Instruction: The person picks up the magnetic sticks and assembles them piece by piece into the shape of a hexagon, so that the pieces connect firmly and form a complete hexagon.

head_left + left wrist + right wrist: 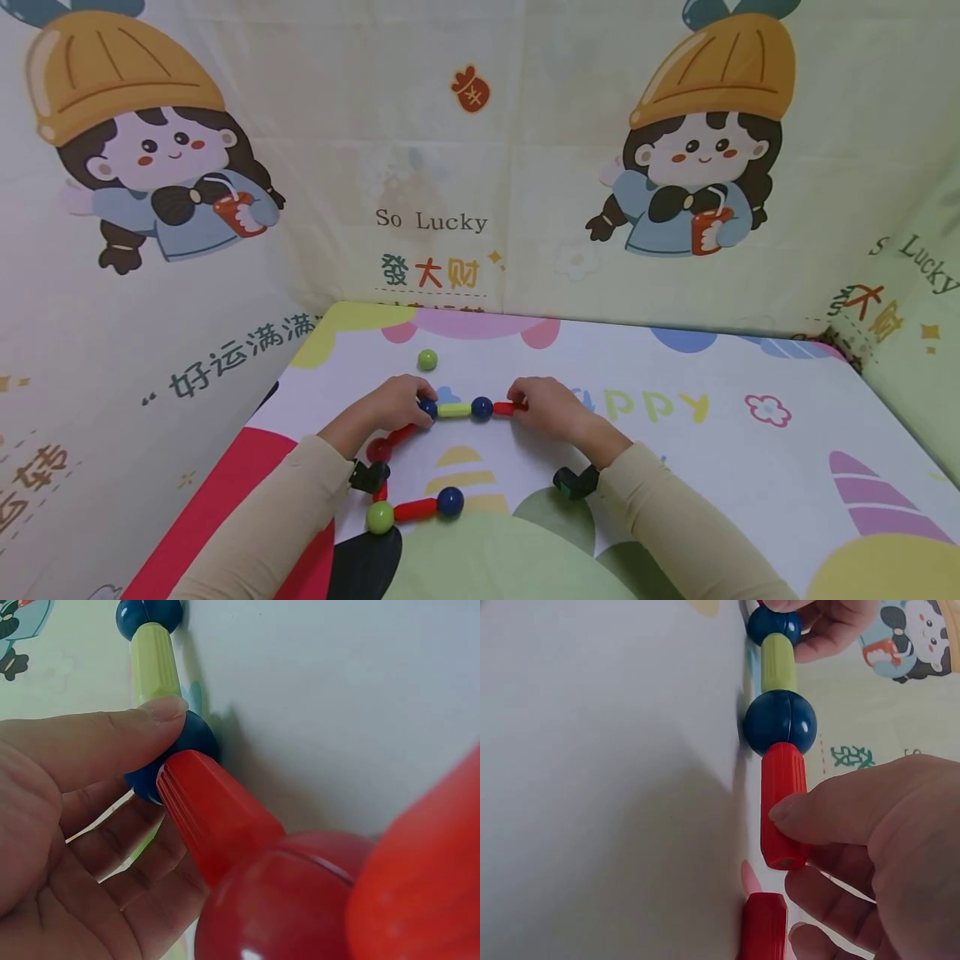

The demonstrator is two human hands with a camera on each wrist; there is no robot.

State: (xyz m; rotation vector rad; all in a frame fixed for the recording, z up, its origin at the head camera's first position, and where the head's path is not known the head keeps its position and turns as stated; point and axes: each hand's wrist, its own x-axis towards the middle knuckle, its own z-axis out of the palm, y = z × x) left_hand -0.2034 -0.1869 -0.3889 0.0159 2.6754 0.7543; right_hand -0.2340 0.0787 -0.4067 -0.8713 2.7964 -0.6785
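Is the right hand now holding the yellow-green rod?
No, the right hand pinches a red rod, while the yellow-green rod sits between two blue balls.

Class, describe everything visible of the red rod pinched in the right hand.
The red rod is short, straight and plastic-looking, with lengthwise grooves. One end meets a dark blue ball; the other is free, showing a small dark spot. The right hand pinches it nearer the free end. It runs roughly in line with the yellow-green rod beyond the ball. Whether it touches the tabletop is unclear.
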